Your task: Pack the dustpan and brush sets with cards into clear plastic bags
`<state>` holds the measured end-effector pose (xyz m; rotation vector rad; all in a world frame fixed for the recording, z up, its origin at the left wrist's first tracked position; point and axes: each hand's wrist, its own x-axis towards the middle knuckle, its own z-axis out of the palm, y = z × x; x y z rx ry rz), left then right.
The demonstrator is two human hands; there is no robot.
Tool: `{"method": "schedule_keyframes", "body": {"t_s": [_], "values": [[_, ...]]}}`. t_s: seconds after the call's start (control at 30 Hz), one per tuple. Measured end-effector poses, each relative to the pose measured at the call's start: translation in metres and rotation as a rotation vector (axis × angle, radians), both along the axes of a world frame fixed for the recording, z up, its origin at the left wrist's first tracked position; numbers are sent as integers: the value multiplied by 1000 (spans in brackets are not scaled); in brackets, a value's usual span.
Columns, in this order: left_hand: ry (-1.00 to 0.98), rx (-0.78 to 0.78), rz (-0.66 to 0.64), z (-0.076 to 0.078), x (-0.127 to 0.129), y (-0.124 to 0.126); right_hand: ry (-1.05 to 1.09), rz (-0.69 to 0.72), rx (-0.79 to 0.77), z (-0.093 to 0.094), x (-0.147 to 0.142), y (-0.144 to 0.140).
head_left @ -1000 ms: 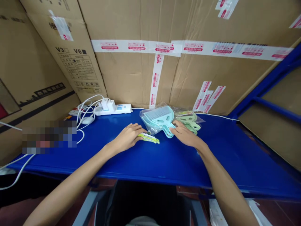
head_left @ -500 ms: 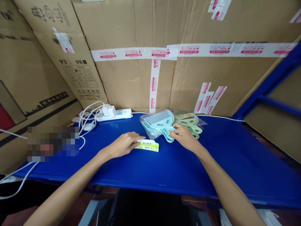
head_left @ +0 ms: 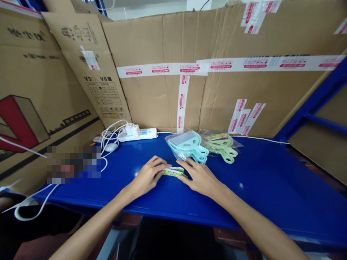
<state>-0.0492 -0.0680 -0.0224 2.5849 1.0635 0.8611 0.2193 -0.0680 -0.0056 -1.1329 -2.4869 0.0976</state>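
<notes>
**Both hands on a small yellow-green packet**

The left hand [head_left: 148,176] and the right hand [head_left: 199,177] are laid flat, fingers loosely spread, on one yellow-green packet [head_left: 173,172], which is pinned between them on the blue table [head_left: 260,187]. Just behind, two clear bags are seen: one of teal dustpans [head_left: 188,144], one of green dustpans [head_left: 223,148]. One white power strip [head_left: 138,133] is set by the cardboard.

A white power strip [head_left: 137,133] with cables lies at ten o'clock on the blue surface [head_left: 271,180]. Green scoops [head_left: 223,146] sit bagged at one o'clock, below taped cardboard boxes [head_left: 162,94].
</notes>
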Motion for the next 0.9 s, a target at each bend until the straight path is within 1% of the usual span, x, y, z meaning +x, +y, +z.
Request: {"method": "schedule_keyframes", "body": {"t_s": [0.07, 0.17, 0.23, 0.43, 0.57, 0.67, 0.73, 0.8, 0.9], "values": [[-52, -32, 24, 0, 2, -6, -9, 29, -61, -8, -4, 2], [-132, -114, 16, 0, 7, -15, 87, 101, -123, -15, -6, 5], [-158, -140, 20, 0, 9, -16, 125, 113, -119, -16, -5, 6], [-207, -135, 126, -9, 4, -6, 154, 69, -101, -18, -6, 9], [-208, -157, 145, -14, -3, -6, 192, 101, -65, -20, -5, 13], [-204, -185, 169, -14, -9, -9, 141, 106, -46, -19, -2, 13], [-201, -210, 163, -11, -12, -8, 38, 82, 32, -14, 0, 9], [-200, -239, 142, -6, -13, -5, -67, 94, 179, -7, 0, 2], [-218, -286, 90, 3, -11, -2, -151, 211, 423, 2, -4, -10]]}}
